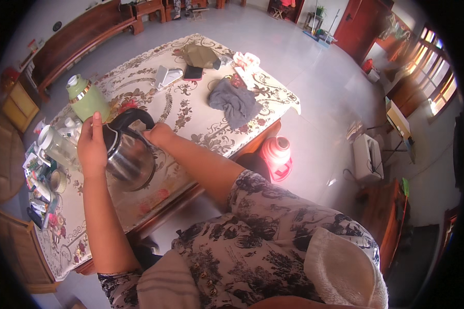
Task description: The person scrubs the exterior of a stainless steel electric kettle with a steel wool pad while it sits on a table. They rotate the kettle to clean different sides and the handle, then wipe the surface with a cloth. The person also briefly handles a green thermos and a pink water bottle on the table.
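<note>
A stainless-steel electric kettle with a black top and a black looped handle is tilted over the table's near left side. My right hand is closed on the handle from its right. On the other side, my left hand is held up with fingers stretched, against or very near the kettle's black rim; whether it touches I cannot tell. Just beyond it stands a light green thermos flask with a white top. A clear jar with a white lid is left of that hand.
The table has a floral cloth. Farther back lie a grey cloth, a phone, a white object and a brown-green bag. Small items crowd the left edge, including a cup. A pink thermos stands beside the table.
</note>
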### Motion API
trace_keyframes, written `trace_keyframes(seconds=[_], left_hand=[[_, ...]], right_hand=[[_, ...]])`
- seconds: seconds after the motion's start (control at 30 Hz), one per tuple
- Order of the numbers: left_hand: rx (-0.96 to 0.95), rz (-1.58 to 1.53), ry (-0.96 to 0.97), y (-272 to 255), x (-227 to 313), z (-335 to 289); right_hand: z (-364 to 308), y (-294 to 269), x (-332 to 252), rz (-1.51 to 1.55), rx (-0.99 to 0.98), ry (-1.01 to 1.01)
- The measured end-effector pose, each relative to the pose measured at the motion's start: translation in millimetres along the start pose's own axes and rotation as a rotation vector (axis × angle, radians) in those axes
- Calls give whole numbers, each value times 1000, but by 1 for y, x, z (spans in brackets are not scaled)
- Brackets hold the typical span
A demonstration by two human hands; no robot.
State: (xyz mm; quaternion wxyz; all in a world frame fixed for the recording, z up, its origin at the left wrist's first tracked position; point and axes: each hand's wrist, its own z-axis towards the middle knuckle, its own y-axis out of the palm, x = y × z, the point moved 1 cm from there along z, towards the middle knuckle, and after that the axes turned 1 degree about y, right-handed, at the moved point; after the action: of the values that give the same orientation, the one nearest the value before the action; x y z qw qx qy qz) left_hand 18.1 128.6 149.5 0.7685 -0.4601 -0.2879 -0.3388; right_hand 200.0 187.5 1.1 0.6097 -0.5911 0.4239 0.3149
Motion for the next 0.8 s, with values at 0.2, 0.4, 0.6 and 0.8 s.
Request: trace_keyframes(seconds=[0.2, 0.4, 0.6, 0.8], left_hand=[[-15, -13, 4, -1, 6, -3], [-10, 5, -1, -3, 4, -2], [-7, 43, 0, -4, 5, -4], [-24, 77, 18, -4, 16, -5]], right_hand=[[-6, -4, 18, -11, 52, -147], [-13, 3, 22, -20, 134, -274], [-36, 10, 24, 40, 166, -291], [-27, 11, 26, 300, 63, -191]])
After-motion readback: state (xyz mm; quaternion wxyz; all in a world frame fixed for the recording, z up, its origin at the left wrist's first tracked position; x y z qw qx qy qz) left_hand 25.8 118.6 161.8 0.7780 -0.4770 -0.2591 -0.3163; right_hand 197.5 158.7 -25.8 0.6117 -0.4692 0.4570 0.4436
